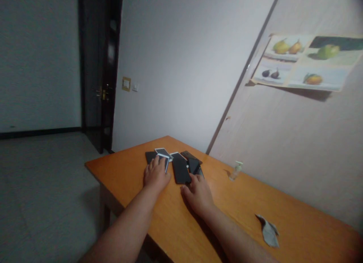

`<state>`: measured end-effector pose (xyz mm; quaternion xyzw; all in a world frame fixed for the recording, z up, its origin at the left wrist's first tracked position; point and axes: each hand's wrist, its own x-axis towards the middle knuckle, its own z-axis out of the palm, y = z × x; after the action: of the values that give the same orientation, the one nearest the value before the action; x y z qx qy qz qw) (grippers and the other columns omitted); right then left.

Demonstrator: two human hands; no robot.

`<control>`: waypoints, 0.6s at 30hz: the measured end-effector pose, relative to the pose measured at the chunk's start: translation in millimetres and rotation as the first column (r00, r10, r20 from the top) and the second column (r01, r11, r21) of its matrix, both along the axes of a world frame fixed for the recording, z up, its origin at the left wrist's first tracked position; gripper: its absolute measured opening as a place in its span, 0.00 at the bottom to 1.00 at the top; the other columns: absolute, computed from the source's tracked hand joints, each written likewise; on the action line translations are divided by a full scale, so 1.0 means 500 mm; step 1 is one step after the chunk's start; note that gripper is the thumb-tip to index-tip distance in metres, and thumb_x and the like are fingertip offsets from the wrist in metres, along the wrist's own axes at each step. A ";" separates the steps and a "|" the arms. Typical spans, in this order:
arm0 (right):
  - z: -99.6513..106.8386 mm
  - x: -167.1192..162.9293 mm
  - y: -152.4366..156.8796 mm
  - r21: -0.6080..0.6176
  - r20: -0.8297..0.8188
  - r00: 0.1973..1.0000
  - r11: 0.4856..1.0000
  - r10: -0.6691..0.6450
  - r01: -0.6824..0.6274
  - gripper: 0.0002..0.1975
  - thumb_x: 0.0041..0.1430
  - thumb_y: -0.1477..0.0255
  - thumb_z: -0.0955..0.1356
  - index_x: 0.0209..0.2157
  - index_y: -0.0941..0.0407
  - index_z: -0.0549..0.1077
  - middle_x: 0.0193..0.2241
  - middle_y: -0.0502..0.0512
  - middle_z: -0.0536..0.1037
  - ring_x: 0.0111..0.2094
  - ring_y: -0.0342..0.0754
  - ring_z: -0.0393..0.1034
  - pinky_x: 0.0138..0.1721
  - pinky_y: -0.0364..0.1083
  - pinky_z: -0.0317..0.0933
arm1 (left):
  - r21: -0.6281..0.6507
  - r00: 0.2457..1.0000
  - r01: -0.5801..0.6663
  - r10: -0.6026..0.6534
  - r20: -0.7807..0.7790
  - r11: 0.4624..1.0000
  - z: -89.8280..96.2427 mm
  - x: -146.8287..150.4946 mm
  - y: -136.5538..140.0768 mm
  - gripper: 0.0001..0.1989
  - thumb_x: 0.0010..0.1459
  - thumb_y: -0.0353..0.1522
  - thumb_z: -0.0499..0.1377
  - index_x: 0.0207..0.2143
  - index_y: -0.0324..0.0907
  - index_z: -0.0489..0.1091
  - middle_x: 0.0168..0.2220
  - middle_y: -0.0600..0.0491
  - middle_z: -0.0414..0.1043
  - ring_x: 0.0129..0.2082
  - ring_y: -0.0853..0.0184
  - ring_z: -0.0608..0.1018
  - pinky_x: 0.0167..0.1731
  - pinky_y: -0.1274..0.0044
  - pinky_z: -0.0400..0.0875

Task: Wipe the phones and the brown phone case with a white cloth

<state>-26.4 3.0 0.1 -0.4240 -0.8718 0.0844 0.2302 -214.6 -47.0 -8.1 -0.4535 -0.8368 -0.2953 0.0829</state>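
Note:
Several phones lie in a loose, overlapping cluster on the wooden table. My left hand (pixel 156 174) rests over the left part of the cluster, its fingers stretched out on a white-edged phone (pixel 163 157). Under and beside it a dark phone (pixel 150 155) partly shows, and another white-framed phone (pixel 162 151) lies just behind. My right hand (pixel 200 193) is at the near end of a glossy black phone (pixel 195 166), fingertips touching it, thumb held apart. Between the hands lies a matte black phone (pixel 180 170). A dark brown phone (pixel 187 154) sits at the back, partly covered.
A small clear pump bottle (pixel 235 170) stands near the wall on the right. Closer in, a crumpled grey cloth (pixel 268 231) lies on the orange-brown table (pixel 227 210). Fruit pictures (pixel 309 62) hang on the wall; a dark door (pixel 106 74) stands at left.

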 end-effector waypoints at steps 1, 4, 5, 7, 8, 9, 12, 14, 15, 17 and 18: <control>0.003 0.011 -0.008 -0.010 -0.003 1.000 1.000 0.010 -0.010 0.28 0.59 0.60 0.67 0.59 0.54 0.69 0.51 0.62 0.73 0.52 0.59 0.67 0.53 0.51 0.59 | -0.003 1.000 -0.014 0.014 -0.010 1.000 0.000 -0.001 0.000 0.33 0.53 0.36 0.60 0.61 0.44 0.59 0.68 0.41 0.53 0.65 0.48 0.60 0.60 0.60 0.57; 0.012 0.054 -0.034 -0.041 -0.019 0.999 0.998 0.048 -0.049 0.27 0.59 0.61 0.67 0.58 0.55 0.70 0.50 0.61 0.73 0.52 0.57 0.67 0.53 0.50 0.59 | -0.016 0.999 -0.034 0.034 -0.026 0.999 -0.002 -0.005 0.002 0.31 0.52 0.37 0.60 0.59 0.41 0.62 0.67 0.39 0.54 0.64 0.46 0.62 0.57 0.60 0.61; 0.013 0.072 -0.041 -0.051 -0.026 0.998 0.997 0.059 -0.060 0.26 0.59 0.61 0.67 0.58 0.55 0.71 0.50 0.61 0.73 0.52 0.57 0.67 0.53 0.50 0.59 | -0.012 0.999 -0.035 0.034 -0.036 0.999 -0.004 -0.007 0.003 0.31 0.52 0.36 0.60 0.59 0.41 0.62 0.67 0.38 0.54 0.63 0.46 0.62 0.57 0.61 0.62; 0.012 0.114 -0.053 -0.067 -0.050 0.996 0.995 0.069 -0.072 0.25 0.59 0.62 0.67 0.56 0.56 0.72 0.49 0.61 0.74 0.51 0.56 0.67 0.53 0.49 0.59 | 0.019 0.997 -0.049 0.050 -0.067 0.999 -0.005 -0.010 0.004 0.30 0.54 0.38 0.59 0.59 0.40 0.63 0.66 0.38 0.56 0.62 0.46 0.63 0.56 0.60 0.62; 0.009 0.136 -0.056 -0.074 -0.069 0.995 0.995 0.066 -0.071 0.24 0.59 0.63 0.67 0.56 0.57 0.72 0.49 0.61 0.74 0.51 0.55 0.67 0.53 0.49 0.60 | 0.048 0.994 -0.059 0.063 -0.084 0.997 -0.006 -0.010 0.004 0.29 0.56 0.39 0.58 0.59 0.40 0.63 0.65 0.38 0.57 0.62 0.45 0.63 0.56 0.59 0.62; 0.006 0.160 -0.058 -0.083 -0.093 0.994 0.994 0.058 -0.066 0.24 0.59 0.63 0.66 0.55 0.57 0.73 0.49 0.61 0.75 0.51 0.55 0.68 0.52 0.48 0.60 | 0.079 0.992 -0.065 0.073 -0.100 0.995 -0.005 -0.011 0.003 0.28 0.57 0.40 0.57 0.58 0.40 0.63 0.64 0.39 0.59 0.61 0.46 0.64 0.56 0.59 0.62; -0.002 0.238 -0.056 -0.138 -0.190 0.982 0.990 -0.023 -0.003 0.20 0.61 0.62 0.64 0.49 0.56 0.75 0.45 0.59 0.77 0.46 0.53 0.71 0.48 0.47 0.63 | 0.167 0.987 -0.043 0.068 -0.148 0.985 -0.001 -0.011 0.000 0.23 0.59 0.39 0.56 0.55 0.42 0.65 0.60 0.42 0.64 0.58 0.49 0.66 0.53 0.62 0.65; -0.001 0.293 -0.049 -0.178 -0.255 0.962 0.983 -0.100 0.055 0.17 0.62 0.61 0.62 0.41 0.55 0.77 0.38 0.57 0.79 0.40 0.52 0.73 0.42 0.47 0.64 | 0.203 0.983 -0.007 0.045 -0.181 0.979 0.005 -0.009 -0.002 0.19 0.60 0.38 0.55 0.53 0.43 0.66 0.56 0.44 0.68 0.55 0.52 0.68 0.52 0.64 0.66; 0.002 0.322 -0.044 -0.186 -0.261 0.959 0.981 -0.109 0.061 0.17 0.63 0.60 0.61 0.35 0.54 0.77 0.33 0.56 0.79 0.37 0.52 0.73 0.38 0.47 0.63 | 0.213 0.980 0.011 0.032 -0.198 0.977 0.008 -0.008 -0.003 0.17 0.60 0.37 0.55 0.51 0.44 0.67 0.54 0.45 0.69 0.54 0.52 0.69 0.51 0.65 0.66; 0.009 0.381 -0.033 -0.176 -0.300 0.942 0.979 -0.152 0.102 0.20 0.62 0.56 0.61 0.25 0.54 0.72 0.25 0.53 0.75 0.30 0.50 0.70 0.32 0.46 0.61 | 0.218 0.972 0.049 0.003 -0.234 0.975 0.014 -0.003 -0.005 0.13 0.61 0.36 0.55 0.47 0.45 0.68 0.50 0.47 0.71 0.51 0.54 0.70 0.50 0.66 0.65; 0.013 0.410 -0.026 -0.182 -0.349 0.918 0.975 -0.186 0.128 0.21 0.61 0.54 0.61 0.23 0.53 0.69 0.21 0.52 0.72 0.27 0.49 0.67 0.30 0.45 0.60 | 0.215 0.968 0.069 -0.013 -0.252 0.974 0.017 0.000 -0.005 0.10 0.61 0.36 0.55 0.45 0.45 0.68 0.48 0.47 0.72 0.50 0.54 0.71 0.49 0.67 0.65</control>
<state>178.5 -9.8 6.5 -0.4864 -0.7678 0.2106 0.3600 -214.8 -49.6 0.6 -0.4922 -0.7718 -0.3293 0.2314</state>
